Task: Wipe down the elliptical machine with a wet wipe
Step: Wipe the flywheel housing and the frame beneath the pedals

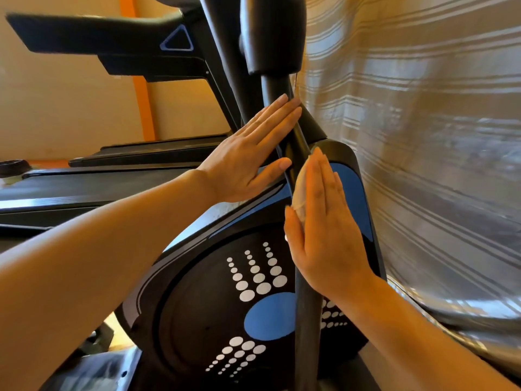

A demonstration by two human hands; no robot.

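Note:
The elliptical machine (214, 314) fills the middle of the head view: a black flywheel housing with blue patches and white dots, and a black upright bar (307, 320) rising in front of it. My left hand (248, 156) lies flat with straight fingers against the bar's left side, higher up. My right hand (324, 230) presses flat on the bar lower down, fingers straight. A pale wet wipe (302, 190) sits under its fingers, showing along the hand's left edge. Most of the wipe is hidden beneath the palm.
A black treadmill (112, 176) stands to the left, with its console (93, 38) at the upper left. A striped grey curtain (423, 136) hangs close on the right. An orange-trimmed wall (141, 97) is behind.

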